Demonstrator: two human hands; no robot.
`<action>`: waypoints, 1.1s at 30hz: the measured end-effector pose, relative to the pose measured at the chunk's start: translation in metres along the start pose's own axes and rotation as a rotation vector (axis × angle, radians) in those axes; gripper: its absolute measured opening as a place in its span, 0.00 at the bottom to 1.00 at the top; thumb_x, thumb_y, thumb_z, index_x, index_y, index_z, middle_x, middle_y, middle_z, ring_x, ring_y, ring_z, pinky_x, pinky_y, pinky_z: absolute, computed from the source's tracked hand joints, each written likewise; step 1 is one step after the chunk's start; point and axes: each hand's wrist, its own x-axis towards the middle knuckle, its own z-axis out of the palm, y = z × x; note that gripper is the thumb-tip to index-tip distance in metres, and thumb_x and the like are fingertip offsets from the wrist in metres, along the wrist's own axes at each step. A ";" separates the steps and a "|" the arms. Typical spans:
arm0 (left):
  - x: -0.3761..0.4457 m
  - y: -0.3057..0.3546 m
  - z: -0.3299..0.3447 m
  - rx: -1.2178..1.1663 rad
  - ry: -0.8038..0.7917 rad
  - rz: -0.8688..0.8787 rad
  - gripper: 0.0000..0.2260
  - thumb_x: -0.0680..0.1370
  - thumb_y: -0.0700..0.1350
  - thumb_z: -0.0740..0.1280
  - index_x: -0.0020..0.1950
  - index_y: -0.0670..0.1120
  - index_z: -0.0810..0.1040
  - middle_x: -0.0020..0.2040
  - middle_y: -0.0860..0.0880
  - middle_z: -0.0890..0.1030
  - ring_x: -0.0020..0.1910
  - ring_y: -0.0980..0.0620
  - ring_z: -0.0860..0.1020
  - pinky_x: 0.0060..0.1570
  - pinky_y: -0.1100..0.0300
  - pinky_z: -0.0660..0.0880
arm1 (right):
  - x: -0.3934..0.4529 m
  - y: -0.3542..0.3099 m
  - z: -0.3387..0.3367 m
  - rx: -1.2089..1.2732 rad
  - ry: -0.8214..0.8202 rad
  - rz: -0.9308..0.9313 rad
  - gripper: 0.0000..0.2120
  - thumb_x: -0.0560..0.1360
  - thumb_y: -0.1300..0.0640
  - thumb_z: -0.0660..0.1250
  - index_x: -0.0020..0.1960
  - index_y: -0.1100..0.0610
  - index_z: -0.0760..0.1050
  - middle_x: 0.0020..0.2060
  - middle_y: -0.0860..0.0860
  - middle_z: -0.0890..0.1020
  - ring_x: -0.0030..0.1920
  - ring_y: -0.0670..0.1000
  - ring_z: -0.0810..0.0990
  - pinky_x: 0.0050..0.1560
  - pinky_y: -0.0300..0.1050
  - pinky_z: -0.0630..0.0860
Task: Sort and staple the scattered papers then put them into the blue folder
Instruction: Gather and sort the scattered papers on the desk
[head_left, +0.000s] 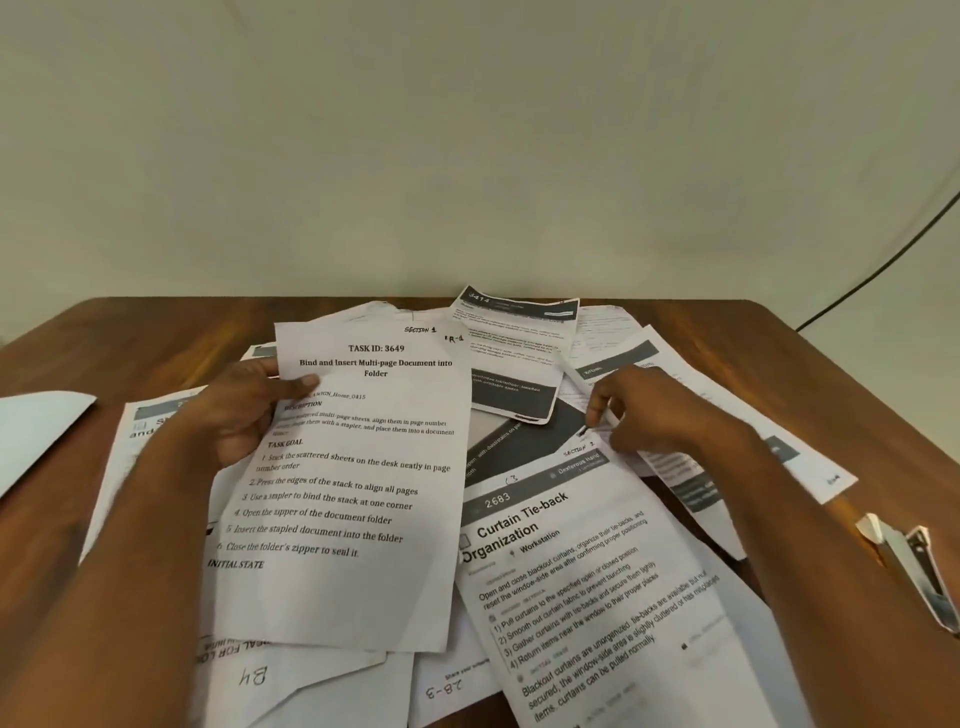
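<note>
Sorting is the step in hand; nothing observed suggests stapling has begun. The left hand (249, 410) grips the sheet headed "TASK ID: 3649" (358, 483) by its left edge, thumb on the printed face, holding it raised above the pile. This sheet bears a handwritten "Section 1" mark at its top. The right hand (649, 410) pinches the edge of a sheet (608, 434) in the far-right part of the heap, just beyond the "Curtain Tie-back Organization" page (587, 587). The remaining papers (519, 353) lie scattered and overlapping across the middle of the wooden table (779, 338). A stapler (914, 566) lies at the right edge of the table, untouched and apart from both hands. The blue folder is not identifiable in view. In my judgement, the next move calls for reading the handwritten section marks, freeing the pinched sheet without dragging its neighbours, and laying it in order with the held one.
</note>
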 end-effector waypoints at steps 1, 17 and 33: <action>0.000 -0.001 0.000 0.000 -0.004 -0.012 0.21 0.72 0.38 0.72 0.66 0.39 0.80 0.59 0.39 0.86 0.45 0.45 0.88 0.42 0.50 0.86 | 0.000 0.005 -0.002 -0.004 -0.004 0.018 0.17 0.67 0.63 0.80 0.48 0.45 0.83 0.54 0.45 0.78 0.53 0.50 0.79 0.54 0.46 0.81; 0.003 -0.005 0.006 -0.030 -0.027 -0.037 0.16 0.75 0.36 0.70 0.63 0.40 0.82 0.56 0.39 0.87 0.43 0.45 0.88 0.38 0.51 0.86 | -0.006 -0.008 -0.008 0.183 -0.232 0.137 0.25 0.62 0.46 0.86 0.51 0.55 0.81 0.41 0.55 0.87 0.34 0.50 0.82 0.40 0.46 0.82; 0.001 -0.004 0.024 -0.056 -0.135 -0.013 0.21 0.74 0.38 0.77 0.66 0.36 0.80 0.61 0.34 0.84 0.52 0.38 0.87 0.45 0.47 0.86 | -0.012 0.032 -0.038 0.840 0.138 0.008 0.06 0.76 0.58 0.76 0.53 0.56 0.85 0.46 0.50 0.89 0.51 0.55 0.87 0.55 0.52 0.83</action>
